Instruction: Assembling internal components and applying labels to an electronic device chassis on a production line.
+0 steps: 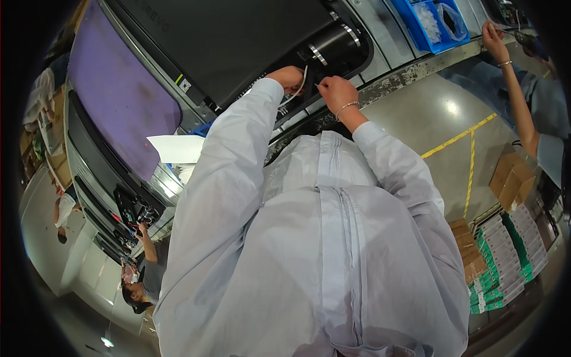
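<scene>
A large black appliance panel [223, 41] lies on the line in front of me. At its near right end is a black section with shiny silver bands [318, 55]. My left hand [289, 78] is over its near edge with the fingers curled; a thin white cable [304, 80] runs across them, and what they hold is hidden. Just to the right, my right hand [339, 95] is closed in a pinch. A small pale tip shows at its fingertips, too small to name.
A blue bin [421, 40] with white parts and a plastic bag stands at the far right. A purple sheet [113, 89] and white paper [176, 149] lie left. Co-workers work at both sides. Green-and-white stacked boards [502, 262] and a carton [511, 180] sit at lower right.
</scene>
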### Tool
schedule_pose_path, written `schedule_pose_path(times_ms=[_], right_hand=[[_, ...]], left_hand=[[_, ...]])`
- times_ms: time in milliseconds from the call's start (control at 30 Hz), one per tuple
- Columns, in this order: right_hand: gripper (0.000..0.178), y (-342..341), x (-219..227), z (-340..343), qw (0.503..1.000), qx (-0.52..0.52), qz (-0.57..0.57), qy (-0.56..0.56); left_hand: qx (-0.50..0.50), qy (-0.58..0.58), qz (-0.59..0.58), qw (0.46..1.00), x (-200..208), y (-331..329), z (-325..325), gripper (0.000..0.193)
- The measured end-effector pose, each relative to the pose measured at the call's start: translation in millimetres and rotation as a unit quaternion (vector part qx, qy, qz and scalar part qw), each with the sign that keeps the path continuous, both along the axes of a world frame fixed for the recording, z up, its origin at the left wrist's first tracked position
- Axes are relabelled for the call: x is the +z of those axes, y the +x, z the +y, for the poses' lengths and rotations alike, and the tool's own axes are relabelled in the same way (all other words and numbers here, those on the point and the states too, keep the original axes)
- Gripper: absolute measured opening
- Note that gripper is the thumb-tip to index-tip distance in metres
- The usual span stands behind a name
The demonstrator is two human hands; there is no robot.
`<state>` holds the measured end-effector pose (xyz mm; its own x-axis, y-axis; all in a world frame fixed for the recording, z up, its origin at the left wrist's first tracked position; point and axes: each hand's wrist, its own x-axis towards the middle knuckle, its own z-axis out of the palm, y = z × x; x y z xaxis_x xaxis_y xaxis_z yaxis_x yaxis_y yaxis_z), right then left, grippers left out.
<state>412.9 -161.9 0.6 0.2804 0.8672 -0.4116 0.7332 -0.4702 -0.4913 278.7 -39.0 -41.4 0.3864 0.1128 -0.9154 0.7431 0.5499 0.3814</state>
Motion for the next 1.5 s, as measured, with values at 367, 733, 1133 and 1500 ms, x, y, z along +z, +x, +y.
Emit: schedule_pose_path(times_ms=[367, 733, 1133, 1500], right_hand=[[0.010, -23, -9, 6, 0.991, 0.120, -0.062, 0.005], [0.011, -18, -8, -5, 0.991, 0.120, 0.003, 0.058], [0.013, -21, -15, -18, 0.976, -0.029, 0.189, 0.104], [0.012, -26, -25, -24, 0.970, -0.066, 0.220, 0.079]], left_hand=[[-0.339, 0.645, 0.017, 0.685, 63, -20, -17, 0.008], [-0.127, 0.355, -0.098, 0.921, 68, -33, -32, 0.011], [-0.107, 0.348, -0.181, 0.914, 47, -54, -37, 0.024], [-0.058, 0.280, -0.123, 0.950, 33, -58, -37, 0.014]])
